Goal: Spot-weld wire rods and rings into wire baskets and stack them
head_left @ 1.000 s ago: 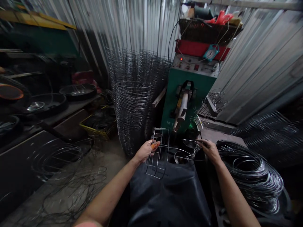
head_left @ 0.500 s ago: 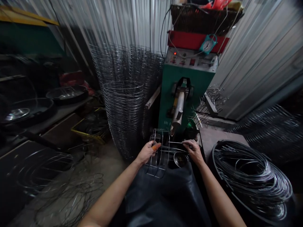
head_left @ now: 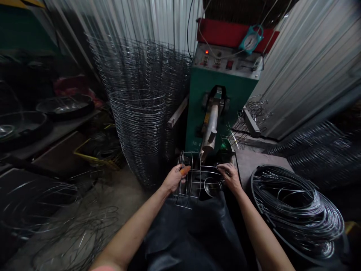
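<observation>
My left hand [head_left: 172, 178], an orange cover on one finger, is closed around one side of a small wire frame [head_left: 192, 184] made of curved and straight wires. With bent fingertips my right hand [head_left: 231, 177] pinches the right end of a thin straight wire [head_left: 209, 166]. That wire's left end lies at the frame, just under the tip of the metal arm [head_left: 210, 131] on a green machine [head_left: 194, 109]. Whether wire and tip touch, I cannot tell. Below the wire, a round metal ring [head_left: 212, 187] shows between my hands, above the dark apron [head_left: 186, 233].
Tall stacks of round wire frames [head_left: 138, 128] stand left of the machine. At right, a black tub [head_left: 270, 222] holds coiled wire [head_left: 307, 210], beside a flat board [head_left: 262, 160]. Loose wires [head_left: 84, 229] litter the floor at left, near a yellow-edged crate [head_left: 87, 150].
The head view has tilted downward and turned slightly. The wire frame and thin wire sit a little closer to the machine arm's tip. Both hands keep their grip.
</observation>
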Motion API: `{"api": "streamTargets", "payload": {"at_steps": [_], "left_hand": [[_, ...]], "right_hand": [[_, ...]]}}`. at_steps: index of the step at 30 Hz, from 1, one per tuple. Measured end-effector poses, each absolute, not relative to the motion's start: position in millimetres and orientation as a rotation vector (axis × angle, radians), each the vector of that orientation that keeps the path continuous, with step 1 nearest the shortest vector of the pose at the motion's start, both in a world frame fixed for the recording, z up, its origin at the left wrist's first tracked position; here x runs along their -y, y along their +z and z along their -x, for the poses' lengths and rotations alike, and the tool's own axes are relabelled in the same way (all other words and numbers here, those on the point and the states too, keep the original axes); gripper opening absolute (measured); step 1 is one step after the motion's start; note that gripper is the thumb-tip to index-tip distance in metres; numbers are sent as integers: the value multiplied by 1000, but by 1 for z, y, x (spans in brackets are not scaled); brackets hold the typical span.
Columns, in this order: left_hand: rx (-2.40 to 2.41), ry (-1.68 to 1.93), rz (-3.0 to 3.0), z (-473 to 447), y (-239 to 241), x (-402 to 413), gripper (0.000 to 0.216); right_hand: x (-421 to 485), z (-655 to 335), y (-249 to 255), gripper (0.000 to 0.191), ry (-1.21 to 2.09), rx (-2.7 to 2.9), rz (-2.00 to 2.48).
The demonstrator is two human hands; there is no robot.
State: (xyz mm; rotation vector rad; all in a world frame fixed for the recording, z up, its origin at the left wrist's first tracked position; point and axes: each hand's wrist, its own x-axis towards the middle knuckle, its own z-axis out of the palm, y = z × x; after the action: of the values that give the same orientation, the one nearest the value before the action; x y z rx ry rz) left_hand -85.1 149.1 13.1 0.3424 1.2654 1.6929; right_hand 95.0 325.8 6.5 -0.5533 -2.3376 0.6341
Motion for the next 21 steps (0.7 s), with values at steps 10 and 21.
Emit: {"api": "streamTargets", "payload": {"at_steps": [10,21], "left_hand": [[-1257,1712,-328,91,12,-159,49],[-1247,1702,-324,92,10,-166,46]], "right_hand": [[-338,-88,2,21,616,2333,549],[-346,-87,-1,23,662,2334,573]]}}
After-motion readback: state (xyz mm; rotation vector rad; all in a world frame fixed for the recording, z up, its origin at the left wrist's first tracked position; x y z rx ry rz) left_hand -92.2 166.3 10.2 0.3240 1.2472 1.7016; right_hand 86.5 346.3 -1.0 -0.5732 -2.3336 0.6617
